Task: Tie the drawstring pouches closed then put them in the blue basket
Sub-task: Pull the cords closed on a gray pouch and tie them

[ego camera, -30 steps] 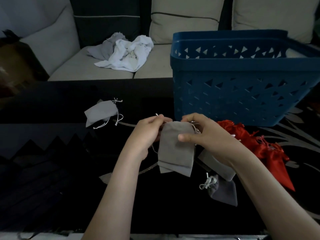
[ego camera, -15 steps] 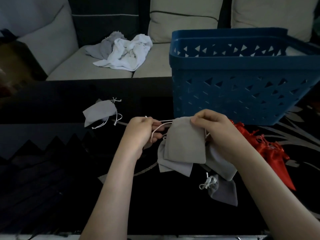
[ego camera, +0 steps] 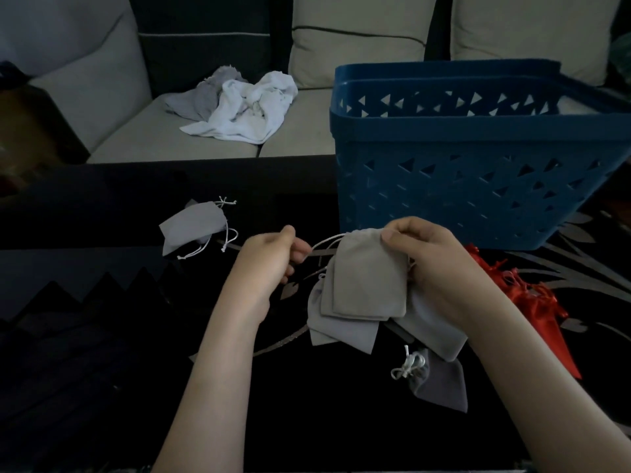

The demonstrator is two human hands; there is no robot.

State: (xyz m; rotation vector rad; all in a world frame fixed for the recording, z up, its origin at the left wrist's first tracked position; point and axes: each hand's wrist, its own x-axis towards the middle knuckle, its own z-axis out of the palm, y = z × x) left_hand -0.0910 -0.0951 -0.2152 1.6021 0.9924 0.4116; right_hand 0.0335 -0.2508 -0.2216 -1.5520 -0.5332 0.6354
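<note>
My right hand [ego camera: 433,257] pinches the top corner of a grey drawstring pouch [ego camera: 368,278] held over the dark table. My left hand [ego camera: 269,257] grips that pouch's white cord [ego camera: 324,241] and holds it stretched out to the left. More grey pouches [ego camera: 341,331] lie under and beside the held one. A tied grey pouch [ego camera: 193,225] lies to the left, another tied one [ego camera: 433,380] near the front. Red pouches [ego camera: 532,302] lie on the right, partly hidden by my right arm. The blue basket [ego camera: 478,186] stands just behind my hands.
The table top [ego camera: 102,302] is black and glossy with a pale leaf pattern. Behind it is a sofa [ego camera: 136,138] with a heap of white and grey cloth [ego camera: 239,107] on its seat.
My left hand has drawn the cord out to the left, away from the pouch. My right hand and the pouch have shifted right and slightly up.
</note>
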